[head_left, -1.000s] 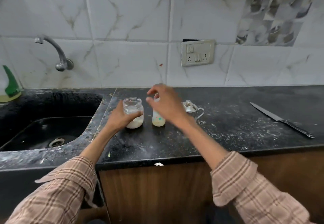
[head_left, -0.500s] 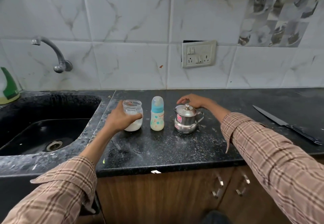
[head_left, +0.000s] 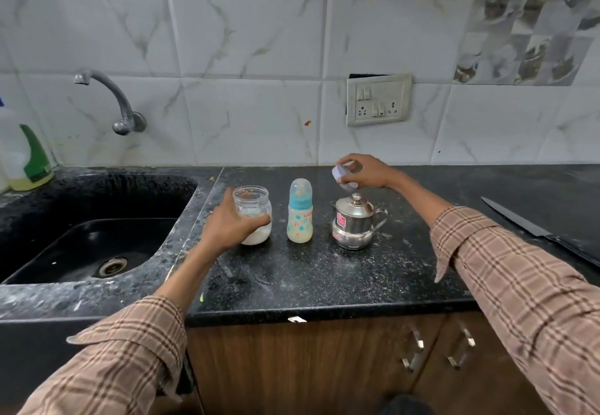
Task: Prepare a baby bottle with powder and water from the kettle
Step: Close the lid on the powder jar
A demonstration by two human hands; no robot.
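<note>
A glass jar (head_left: 251, 201) with white powder in its bottom stands open on the black counter (head_left: 324, 278), and my left hand (head_left: 227, 223) grips it from the left side. To its right stands the baby bottle (head_left: 300, 216), capped, with a teal collar. Further right is a small steel kettle (head_left: 354, 224) with its lid on. My right hand (head_left: 370, 172) hovers just above and behind the kettle and holds a pale round lid (head_left: 344, 177) in its fingers.
A black sink (head_left: 91, 242) with a wall tap (head_left: 113, 99) lies to the left. A green and white bottle (head_left: 29, 161) stands at the sink's far corner. A knife (head_left: 526, 224) lies on the counter at the right. A wall socket (head_left: 378, 99) is behind the kettle.
My right hand went from above the baby bottle to behind the kettle, and now it is raised over the kettle with the pale lid. My left hand stayed on the jar.
</note>
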